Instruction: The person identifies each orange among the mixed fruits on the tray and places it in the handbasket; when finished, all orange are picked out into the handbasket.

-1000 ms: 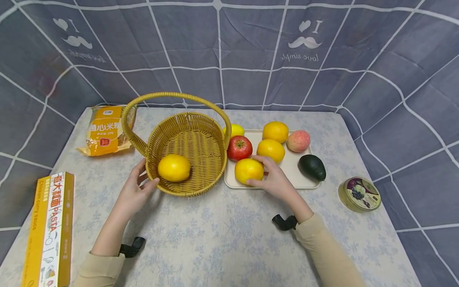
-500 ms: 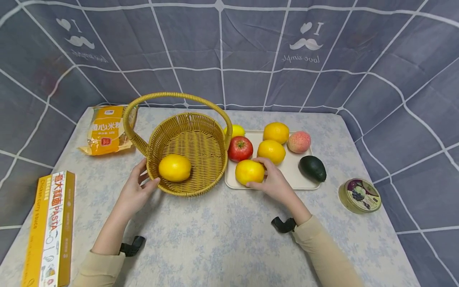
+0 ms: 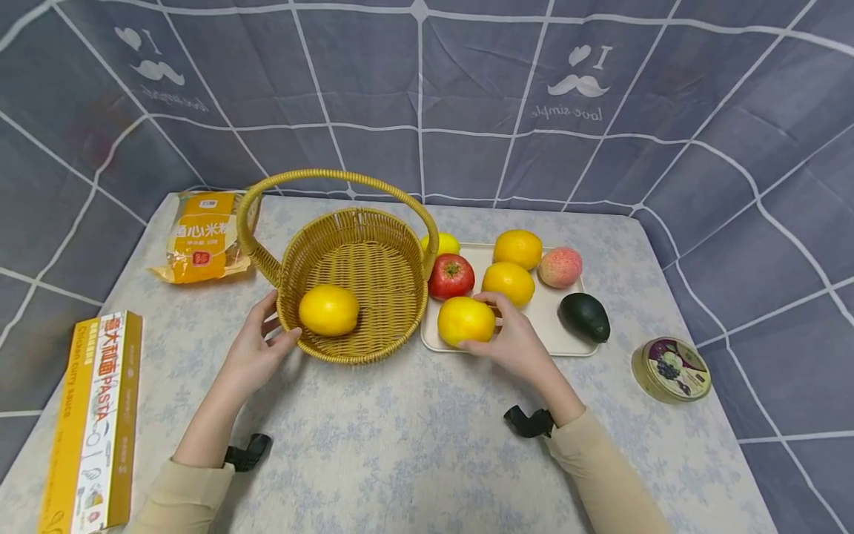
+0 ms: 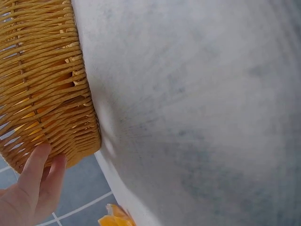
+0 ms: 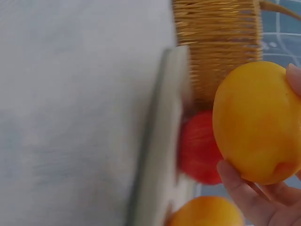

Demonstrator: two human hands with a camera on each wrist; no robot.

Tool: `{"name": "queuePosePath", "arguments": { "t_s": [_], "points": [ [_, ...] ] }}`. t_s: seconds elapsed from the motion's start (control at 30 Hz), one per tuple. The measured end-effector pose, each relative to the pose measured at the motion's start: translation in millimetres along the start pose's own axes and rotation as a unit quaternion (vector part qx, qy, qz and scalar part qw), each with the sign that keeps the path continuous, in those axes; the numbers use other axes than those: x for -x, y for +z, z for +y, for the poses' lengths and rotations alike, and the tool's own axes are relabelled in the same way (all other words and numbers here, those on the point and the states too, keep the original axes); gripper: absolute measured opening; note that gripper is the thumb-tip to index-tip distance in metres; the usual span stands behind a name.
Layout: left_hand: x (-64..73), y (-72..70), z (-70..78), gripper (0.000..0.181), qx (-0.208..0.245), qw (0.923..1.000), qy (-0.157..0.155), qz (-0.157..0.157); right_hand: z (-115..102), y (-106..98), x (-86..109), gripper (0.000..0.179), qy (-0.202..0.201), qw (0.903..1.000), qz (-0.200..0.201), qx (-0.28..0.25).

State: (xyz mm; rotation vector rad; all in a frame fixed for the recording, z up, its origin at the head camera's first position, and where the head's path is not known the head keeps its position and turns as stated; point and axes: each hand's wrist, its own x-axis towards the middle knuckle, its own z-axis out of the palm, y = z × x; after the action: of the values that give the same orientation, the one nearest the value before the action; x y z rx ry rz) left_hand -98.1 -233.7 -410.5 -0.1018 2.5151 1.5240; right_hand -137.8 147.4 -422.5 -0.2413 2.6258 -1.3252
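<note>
My right hand [image 3: 510,337] holds an oval yellow-orange fruit [image 3: 466,322] between thumb and fingers, over the front left part of the cream tray [image 3: 560,345]. In the right wrist view this fruit [image 5: 258,125] fills the right side, in front of a red round fruit [image 5: 200,148]. My left hand [image 3: 256,348] grips the near left rim of a woven basket [image 3: 373,282] with a tall handle. Fingers [image 4: 35,165] lie against its wall in the left wrist view. Another yellow-orange fruit [image 3: 329,310] lies inside the basket.
On the tray are two more yellow-orange fruits [image 3: 508,283], a peach [image 3: 560,267] and an avocado [image 3: 584,317]. A bright yellow fruit [image 3: 445,243] is partly behind the handle. A round tin [image 3: 672,369] sits right; an orange food bag [image 3: 203,237] and a pasta box [image 3: 93,423] stand left.
The head view has shifted slightly. The fruit in my right hand looks a little larger, as if raised slightly. My left hand stays at the basket rim.
</note>
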Motion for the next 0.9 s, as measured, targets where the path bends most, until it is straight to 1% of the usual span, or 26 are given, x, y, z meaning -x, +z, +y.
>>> {"name": "queuePosePath", "arguments": {
  "t_s": [0.07, 0.17, 0.27, 0.33, 0.47, 0.57, 0.73, 0.9],
  "points": [
    [0.1, -0.4, 0.7, 0.082, 0.0, 1.0, -0.001, 0.001, -7, -3, 1.7, 0.076, -0.007, 0.9999, 0.005, -0.014],
    [-0.1, -0.8, 1.0, 0.081, 0.0, 1.0, -0.003, 0.002, -21, -4, 2.1, 0.079, -0.026, 0.9985, 0.006, -0.048],
    [-0.9, -0.7, 0.9, 0.082, -0.001, 1.0, -0.006, 0.001, -37, 1, -0.5, 0.081, -0.046, 0.9961, -0.006, -0.075],
    [-1.8, 0.0, 0.8, 0.082, -0.001, 1.0, -0.009, -0.001, -47, 8, -4.1, 0.08, -0.064, 0.9945, -0.017, -0.081],
    [-3.2, 1.4, 0.3, 0.082, -0.004, 0.9999, -0.014, -0.001, -64, 25, -15.0, 0.076, -0.092, 0.9928, -0.033, -0.069],
    [-3.2, 2.0, 0.3, 0.082, -0.008, 0.9999, -0.014, 0.001, -71, 40, -23.0, 0.075, -0.105, 0.9925, -0.035, -0.052],
    [-2.2, 2.4, 1.4, 0.081, -0.015, 0.9997, -0.017, 0.006, -77, 61, -30.4, 0.074, -0.131, 0.9912, -0.019, 0.006],
    [-2.3, 2.4, 1.9, 0.081, -0.015, 0.9997, -0.015, 0.012, -77, 71, -38.2, 0.073, -0.134, 0.9898, -0.005, 0.046]
  ]
}}
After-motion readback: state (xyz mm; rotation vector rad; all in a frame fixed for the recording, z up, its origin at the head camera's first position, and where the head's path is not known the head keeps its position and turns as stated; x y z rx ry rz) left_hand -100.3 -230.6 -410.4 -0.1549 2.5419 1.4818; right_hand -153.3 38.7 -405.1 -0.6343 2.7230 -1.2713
